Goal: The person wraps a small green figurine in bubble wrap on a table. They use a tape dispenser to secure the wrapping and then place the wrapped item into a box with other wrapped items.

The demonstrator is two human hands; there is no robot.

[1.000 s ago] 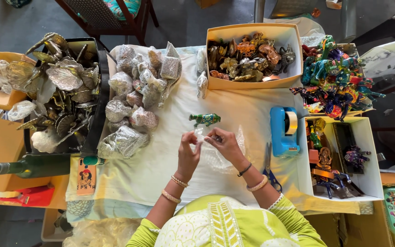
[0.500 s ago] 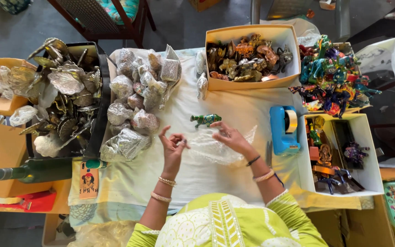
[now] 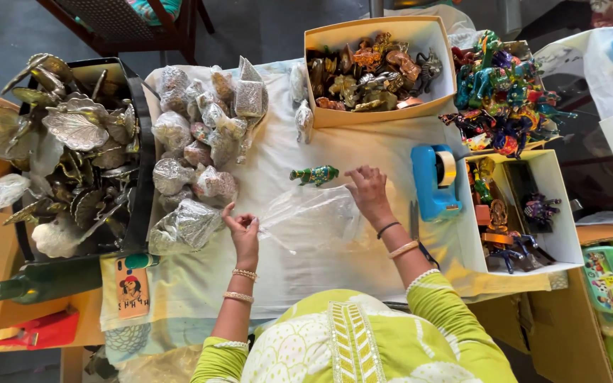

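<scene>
This looks like a small craft packing workshop or shop back room. A cloth-covered table [image 3: 285, 276] fills the middle of the frame. At the upper middle sits a cardboard box of brass figurines [image 3: 374, 67], at the upper right a heap of painted animal figurines [image 3: 501, 92]. Plastic-wrapped pieces [image 3: 200, 149] pile at the upper left, metal leaf dishes [image 3: 72, 149] at the far left, and a blue tape dispenser [image 3: 434, 181] right of centre.
</scene>
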